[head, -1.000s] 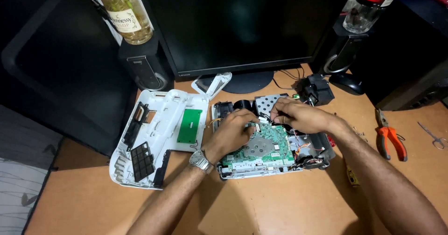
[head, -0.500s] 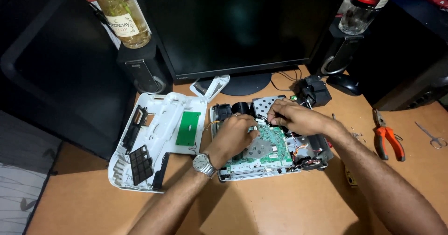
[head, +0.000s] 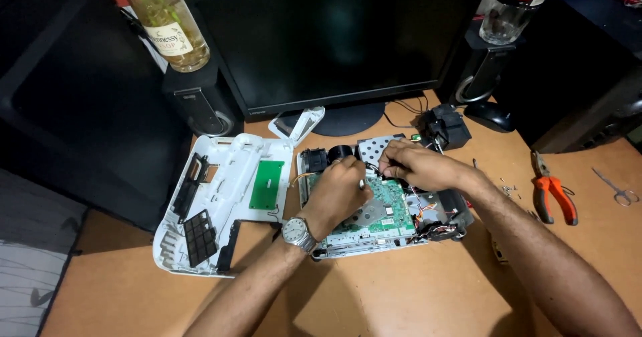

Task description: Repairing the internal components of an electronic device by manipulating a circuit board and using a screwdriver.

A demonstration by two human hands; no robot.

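Head view: your left hand (head: 338, 193), wristwatch (head: 298, 233) on the wrist, rests curled on the opened device (head: 381, 210) at mid-desk, fingers pinched on a small tool whose tip meets the green circuit board (head: 391, 206). Your right hand (head: 418, 166) presses bent fingers on the board's upper edge beside black wires; what they grasp cannot be told. White cover (head: 221, 203) lies left; orange pliers (head: 552, 193) lie right.
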